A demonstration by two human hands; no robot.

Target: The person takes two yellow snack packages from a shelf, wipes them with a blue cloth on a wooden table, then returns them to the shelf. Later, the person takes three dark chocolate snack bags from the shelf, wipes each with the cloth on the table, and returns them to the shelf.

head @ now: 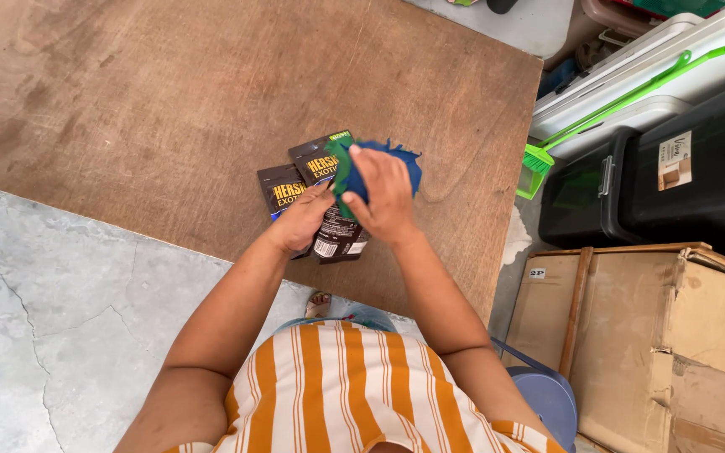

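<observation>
Two dark brown snack pouches (322,168) with yellow lettering lie overlapping on a brown wooden board table (169,101). My left hand (302,220) presses down on the lower part of the pouches. My right hand (386,195) is closed on a crumpled blue and green cloth (354,172), which it holds against the top pouch's upper right side. The cloth covers part of that pouch.
Right of the table stand black storage bins (673,180), white lidded bins with a green broom (614,105) across them, and cardboard boxes (673,335). A lilac plastic stool (547,398) sits by my right side. Cracked grey concrete floor (69,319) lies to the left.
</observation>
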